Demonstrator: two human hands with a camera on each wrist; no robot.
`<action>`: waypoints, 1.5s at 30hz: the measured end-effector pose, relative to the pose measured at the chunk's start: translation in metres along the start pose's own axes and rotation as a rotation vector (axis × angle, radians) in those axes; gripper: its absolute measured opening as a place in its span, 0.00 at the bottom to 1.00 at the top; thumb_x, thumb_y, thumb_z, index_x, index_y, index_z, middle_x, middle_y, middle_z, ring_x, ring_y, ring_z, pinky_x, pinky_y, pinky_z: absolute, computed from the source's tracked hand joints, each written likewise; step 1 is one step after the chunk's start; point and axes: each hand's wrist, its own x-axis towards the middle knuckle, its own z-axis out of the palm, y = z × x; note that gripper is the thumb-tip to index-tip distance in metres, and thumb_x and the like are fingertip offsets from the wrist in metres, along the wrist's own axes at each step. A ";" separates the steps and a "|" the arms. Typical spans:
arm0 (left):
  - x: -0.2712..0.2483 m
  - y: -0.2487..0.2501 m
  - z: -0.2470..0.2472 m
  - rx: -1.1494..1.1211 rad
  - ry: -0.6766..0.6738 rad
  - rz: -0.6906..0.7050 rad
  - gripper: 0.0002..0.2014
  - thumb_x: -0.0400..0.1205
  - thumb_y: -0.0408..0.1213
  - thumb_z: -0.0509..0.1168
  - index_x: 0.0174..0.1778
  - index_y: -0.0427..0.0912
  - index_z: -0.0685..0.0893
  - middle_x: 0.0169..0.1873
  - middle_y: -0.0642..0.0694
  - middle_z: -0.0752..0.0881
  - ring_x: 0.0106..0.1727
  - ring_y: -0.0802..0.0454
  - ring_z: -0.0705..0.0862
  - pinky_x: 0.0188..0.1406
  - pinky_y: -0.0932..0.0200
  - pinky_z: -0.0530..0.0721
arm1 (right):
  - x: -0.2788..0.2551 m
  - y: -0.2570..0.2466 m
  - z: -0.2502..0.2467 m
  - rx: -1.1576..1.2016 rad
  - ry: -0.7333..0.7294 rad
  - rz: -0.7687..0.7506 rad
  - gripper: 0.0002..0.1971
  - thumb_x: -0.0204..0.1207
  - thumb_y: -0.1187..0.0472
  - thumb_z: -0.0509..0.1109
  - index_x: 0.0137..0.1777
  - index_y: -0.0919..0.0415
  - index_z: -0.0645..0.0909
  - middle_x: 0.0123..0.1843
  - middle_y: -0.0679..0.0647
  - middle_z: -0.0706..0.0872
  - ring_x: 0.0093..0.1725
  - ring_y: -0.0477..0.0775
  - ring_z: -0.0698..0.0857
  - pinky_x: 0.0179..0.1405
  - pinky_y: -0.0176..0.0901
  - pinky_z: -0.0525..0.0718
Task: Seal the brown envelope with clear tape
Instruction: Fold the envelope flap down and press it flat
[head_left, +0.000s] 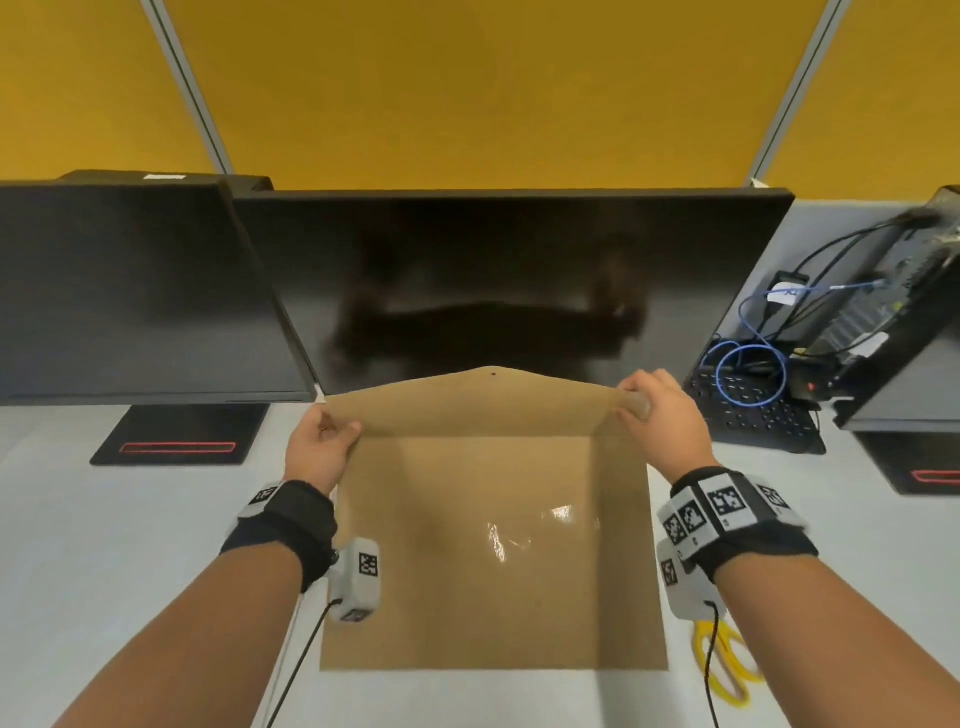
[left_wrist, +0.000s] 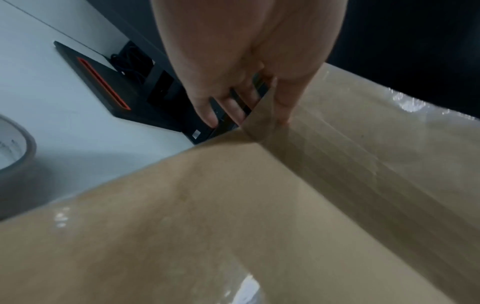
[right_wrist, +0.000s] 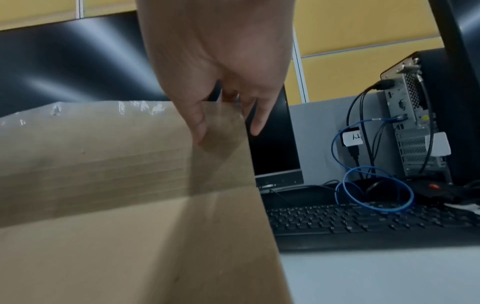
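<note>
Envelope (head_left: 493, 551) flat at desk centre, flap (head_left: 467, 402) up at 12 | left hand (head_left: 319, 449) pinches flap's 9 o'clock corner, right hand (head_left: 662, 415) pinches 3 o'clock corner | fold flap down evenly, crease flat, then tape | tape roll (left_wrist: 15, 146) at 9, scissors (head_left: 724, 660) at 4

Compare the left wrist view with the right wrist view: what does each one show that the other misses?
Only the left wrist view shows the roll of clear tape lying on the white desk and the black monitor base with a red stripe. Only the right wrist view shows the black keyboard, the coiled blue cable and the computer tower's rear panel. Both show the brown paper envelope with its flap raised, one corner pinched by the left hand, the other by the right hand.
</note>
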 end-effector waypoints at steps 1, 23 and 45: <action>0.003 -0.006 0.001 0.082 0.041 0.013 0.10 0.77 0.37 0.71 0.52 0.42 0.82 0.53 0.38 0.85 0.55 0.38 0.83 0.64 0.43 0.80 | -0.001 0.000 0.005 0.003 0.016 0.010 0.04 0.73 0.63 0.70 0.47 0.56 0.80 0.46 0.50 0.75 0.42 0.54 0.75 0.40 0.46 0.73; -0.052 -0.074 0.029 1.340 -0.231 0.078 0.30 0.84 0.60 0.48 0.82 0.63 0.49 0.83 0.41 0.35 0.83 0.40 0.32 0.79 0.35 0.36 | -0.094 0.038 0.108 0.000 -0.327 0.203 0.12 0.73 0.71 0.64 0.51 0.61 0.84 0.56 0.56 0.86 0.51 0.61 0.84 0.51 0.45 0.81; -0.082 -0.097 0.056 1.234 -0.626 0.176 0.32 0.83 0.63 0.43 0.83 0.61 0.44 0.84 0.46 0.38 0.84 0.41 0.39 0.80 0.37 0.46 | -0.122 -0.005 0.151 -0.149 -0.435 -0.227 0.17 0.73 0.56 0.65 0.62 0.46 0.83 0.68 0.55 0.80 0.70 0.60 0.75 0.72 0.58 0.68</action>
